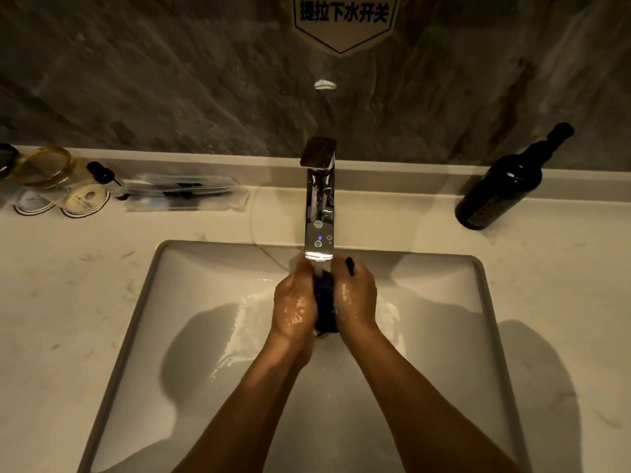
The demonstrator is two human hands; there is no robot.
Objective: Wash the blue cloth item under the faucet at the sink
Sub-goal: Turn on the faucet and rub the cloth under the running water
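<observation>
A dark blue cloth (325, 303) is bunched into a wet wad between my two hands, directly under the chrome faucet (319, 203). Water runs from the spout onto the top of the cloth. My left hand (294, 303) presses it from the left, and my right hand (355, 295) grips it from the right. A dark strip of the cloth sticks up above my right hand's fingers. Both hands are wet and hold the cloth over the middle of the white rectangular sink (205, 268). Most of the cloth is hidden between the palms.
A dark wine bottle (505, 186) stands on the counter at the right. At the left back are glass cups (46, 169), a small dark pump bottle (102, 174) and a clear packet of toiletries (186, 194). A sign (345, 18) hangs on the stone wall.
</observation>
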